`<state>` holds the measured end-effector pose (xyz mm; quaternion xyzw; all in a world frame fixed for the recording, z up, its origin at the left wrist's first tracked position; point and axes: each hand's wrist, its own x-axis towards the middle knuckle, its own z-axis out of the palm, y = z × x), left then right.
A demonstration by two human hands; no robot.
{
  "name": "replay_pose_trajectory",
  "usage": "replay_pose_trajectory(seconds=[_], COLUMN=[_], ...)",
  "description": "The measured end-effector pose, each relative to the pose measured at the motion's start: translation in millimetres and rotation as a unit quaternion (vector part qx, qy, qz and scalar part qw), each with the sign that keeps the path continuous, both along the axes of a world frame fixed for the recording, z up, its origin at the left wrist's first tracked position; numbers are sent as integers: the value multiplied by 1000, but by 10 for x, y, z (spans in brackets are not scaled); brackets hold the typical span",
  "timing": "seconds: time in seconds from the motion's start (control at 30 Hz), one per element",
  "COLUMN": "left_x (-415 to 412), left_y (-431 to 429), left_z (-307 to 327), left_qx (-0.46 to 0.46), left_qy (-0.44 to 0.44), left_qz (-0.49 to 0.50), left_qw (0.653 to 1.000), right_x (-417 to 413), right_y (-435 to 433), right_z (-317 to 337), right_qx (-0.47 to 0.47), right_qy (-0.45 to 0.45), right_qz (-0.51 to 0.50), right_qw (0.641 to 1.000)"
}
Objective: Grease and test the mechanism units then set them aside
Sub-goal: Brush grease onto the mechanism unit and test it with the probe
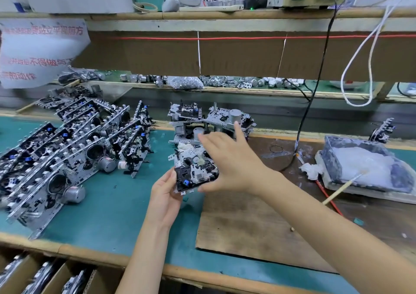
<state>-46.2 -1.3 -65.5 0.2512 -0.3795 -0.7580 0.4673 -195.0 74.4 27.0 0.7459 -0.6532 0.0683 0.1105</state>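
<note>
A white paper notice point(38, 50) hangs at the upper left with red Chinese characters; motion blur leaves only fragments readable, among them "站立" and "不得做". No brand or label shows on the metal parts. The silver and black mechanism unit point(195, 171), a stamped metal plate crowded with black plastic levers, small white gears and one blue part at its near edge, is held just above the green-matted surface point(117, 203), beside the brown board point(258, 226). The left hand point(165, 196) supports it from below and the left, its grip closed around the unit's near left corner. The right hand point(227, 158) spans the unit's right side, thumb at the near edge and fingers spread over the far edge, so this grip is also closed on the unit. Behind it a pile of similar units with silver cylindrical motors point(211, 122) stands at the surface's back edge. Rows of finished units point(67, 149) lean to the left. At the right a grey tray of whitish grease point(364, 165) holds a wooden stick point(342, 188).
</note>
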Motion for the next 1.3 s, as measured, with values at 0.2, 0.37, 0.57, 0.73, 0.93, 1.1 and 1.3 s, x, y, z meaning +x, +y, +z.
replay_pose_trajectory(seconds=[0.2,0.37,0.57,0.73,0.93,1.1,1.3], left_x=[-89,-100,-92,-81,-79,-84,-88], left_y=[74,98,64,45,33,18,5], left_z=[29,24,3,-20,-54,-84,-109], left_qx=[7,15,28,29,17,-3,-7], left_qy=[0,4,6,10,4,-3,-10], left_qz=[5,1,17,19,-3,-20,-29], left_qw=[1000,1000,999,999,1000,1000,1000], right_x=[87,66,-137,-519,-855,-1009,-1139], right_y=[-139,-99,125,479,967,1193,1337], right_z=[-61,-133,120,190,-141,-171,-105], right_qx=[73,64,-43,38,280,258,98], right_qy=[96,46,-195,-111,-74,-119,-136], right_qz=[-27,-32,-65,-294,-389,-417,-447], right_qw=[992,996,978,949,874,863,879])
